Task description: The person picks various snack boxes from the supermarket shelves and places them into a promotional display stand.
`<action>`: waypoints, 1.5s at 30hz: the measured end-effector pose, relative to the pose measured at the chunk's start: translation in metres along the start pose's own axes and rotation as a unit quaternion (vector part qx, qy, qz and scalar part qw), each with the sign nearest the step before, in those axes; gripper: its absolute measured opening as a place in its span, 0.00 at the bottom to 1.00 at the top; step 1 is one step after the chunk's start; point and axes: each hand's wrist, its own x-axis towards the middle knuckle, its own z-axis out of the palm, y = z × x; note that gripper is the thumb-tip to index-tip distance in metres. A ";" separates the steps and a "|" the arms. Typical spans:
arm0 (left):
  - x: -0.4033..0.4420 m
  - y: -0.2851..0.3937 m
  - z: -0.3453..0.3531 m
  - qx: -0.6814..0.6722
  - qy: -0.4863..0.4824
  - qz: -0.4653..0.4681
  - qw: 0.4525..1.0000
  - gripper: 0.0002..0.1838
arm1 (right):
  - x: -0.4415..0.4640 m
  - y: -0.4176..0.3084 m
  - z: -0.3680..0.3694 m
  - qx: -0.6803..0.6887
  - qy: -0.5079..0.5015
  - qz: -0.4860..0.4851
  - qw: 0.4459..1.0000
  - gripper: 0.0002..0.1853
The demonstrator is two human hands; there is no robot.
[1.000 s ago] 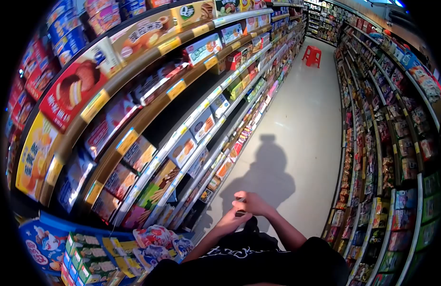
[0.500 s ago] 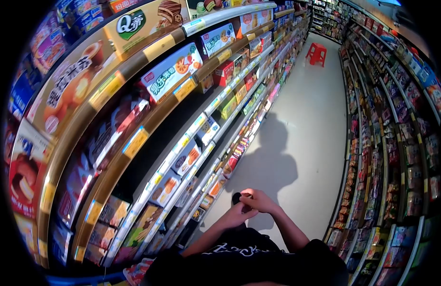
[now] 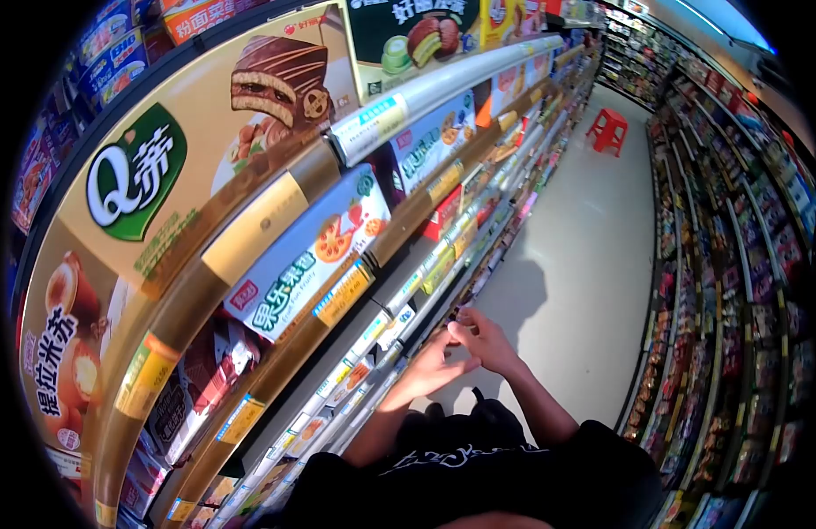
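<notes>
Two bare hands meet in front of the body, the left hand (image 3: 433, 366) lower and the right hand (image 3: 487, 344) slightly higher. Their fingers are bent and close together; I cannot tell whether some small thing is held between them. To the left stands the shelving, and its white lower shelf edge with price labels (image 3: 373, 331) is nearest to the left hand. Farther left and higher, a pale-blue rectangular carton with cookie pictures (image 3: 311, 254) lies well apart from both hands. Its long axis runs along the brown shelf edge (image 3: 401, 236), and the left hand is the nearer one.
</notes>
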 end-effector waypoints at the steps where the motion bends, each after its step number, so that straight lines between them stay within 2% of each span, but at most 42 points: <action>1: 0.007 0.012 -0.013 0.004 0.015 -0.007 1.000 0.37 | 0.014 -0.010 0.001 0.016 0.007 -0.022 1.000 0.33; 3: 0.021 0.019 -0.023 0.042 0.191 0.010 0.981 0.33 | 0.056 0.007 0.002 0.015 -0.014 -0.067 0.998 0.36; 5: 0.037 0.031 -0.040 0.095 0.291 0.037 0.951 0.33 | 0.083 -0.015 0.002 -0.009 -0.041 -0.139 0.989 0.36; 6: 0.044 0.035 -0.046 0.086 0.344 0.046 0.934 0.33 | 0.096 -0.031 0.003 -0.018 -0.057 -0.128 0.990 0.36; 7: 0.055 0.040 -0.055 0.094 0.400 0.047 0.910 0.31 | 0.111 -0.039 0.006 -0.008 -0.066 -0.159 0.985 0.37; 9: 0.070 0.062 -0.062 0.080 0.491 -0.004 0.868 0.25 | 0.129 -0.055 0.009 -0.059 -0.070 -0.214 0.973 0.39; 10: 0.079 0.066 -0.069 0.162 0.517 -0.010 0.840 0.20 | 0.142 -0.061 0.010 -0.047 -0.076 -0.310 0.947 0.42; 11: 0.085 0.045 -0.081 0.228 0.526 0.011 0.819 0.19 | 0.149 -0.068 0.008 -0.051 -0.096 -0.304 0.946 0.43; 13: 0.093 0.045 -0.094 0.256 0.507 -0.102 0.816 0.17 | 0.166 -0.070 0.003 -0.088 -0.119 -0.311 0.939 0.42; 14: 0.097 0.046 -0.096 0.265 0.503 -0.101 0.817 0.17 | 0.173 -0.072 0.002 -0.100 -0.097 -0.349 0.927 0.41; 15: 0.099 0.033 -0.105 0.285 0.483 -0.147 0.815 0.17 | 0.180 -0.071 0.001 -0.103 -0.111 -0.352 0.924 0.41; 17: 0.105 0.032 -0.104 0.343 0.486 -0.152 0.790 0.17 | 0.193 -0.060 0.001 -0.090 -0.133 -0.357 0.920 0.40; 19: 0.108 0.021 -0.105 0.314 0.488 -0.184 0.794 0.19 | 0.201 -0.054 -0.001 -0.094 -0.146 -0.353 0.919 0.39; 20: 0.108 0.010 -0.104 0.320 0.497 -0.184 0.786 0.18 | 0.203 -0.051 -0.001 -0.097 -0.155 -0.352 0.918 0.39; 23: 0.112 -0.003 -0.100 0.370 0.533 -0.163 0.743 0.16 | 0.210 -0.046 -0.004 0.005 -0.190 -0.312 0.931 0.36; 24: 0.110 -0.010 -0.097 0.399 0.537 -0.148 0.728 0.15 | 0.210 -0.049 -0.008 -0.012 -0.158 -0.369 0.916 0.33; 25: 0.111 0.003 -0.090 0.441 0.534 -0.161 0.703 0.14 | 0.213 -0.044 -0.006 0.023 -0.177 -0.373 0.910 0.31; 27: 0.114 0.028 -0.074 0.373 0.581 -0.099 0.716 0.12 | 0.209 -0.040 -0.008 0.055 -0.199 -0.345 0.916 0.31; 28: 0.111 0.026 -0.067 0.274 0.615 -0.118 0.730 0.13 | 0.206 -0.040 -0.007 0.061 -0.210 -0.350 0.911 0.32; 29: 0.105 0.032 -0.059 0.375 0.616 -0.063 0.690 0.19 | 0.201 -0.048 -0.006 0.087 -0.215 -0.350 0.908 0.33; 30: 0.098 0.028 -0.049 0.351 0.639 -0.045 0.683 0.23 | 0.196 -0.047 -0.005 0.096 -0.228 -0.348 0.904 0.35; 32: 0.075 -0.007 -0.030 0.348 0.663 0.010 0.663 0.31 | 0.177 -0.037 -0.004 0.115 -0.233 -0.356 0.897 0.40; 33: 0.066 0.004 -0.017 0.322 0.663 0.021 0.676 0.32 | 0.168 -0.029 -0.005 0.106 -0.252 -0.366 0.889 0.43; 35: 0.051 0.031 0.010 0.393 0.665 0.077 0.630 0.34 | 0.139 -0.023 -0.004 0.145 -0.283 -0.370 0.873 0.43; 37: 0.028 0.034 0.039 0.406 0.668 0.099 0.615 0.35 | 0.104 -0.018 0.001 0.195 -0.308 -0.377 0.852 0.43; 43: -0.092 0.038 0.140 0.442 0.694 0.058 0.566 0.38 | -0.015 -0.003 0.038 0.208 -0.387 -0.379 0.814 0.38; 45: -0.138 0.055 0.188 0.460 0.712 -0.013 0.530 0.38 | -0.068 -0.005 0.056 0.216 -0.401 -0.385 0.803 0.34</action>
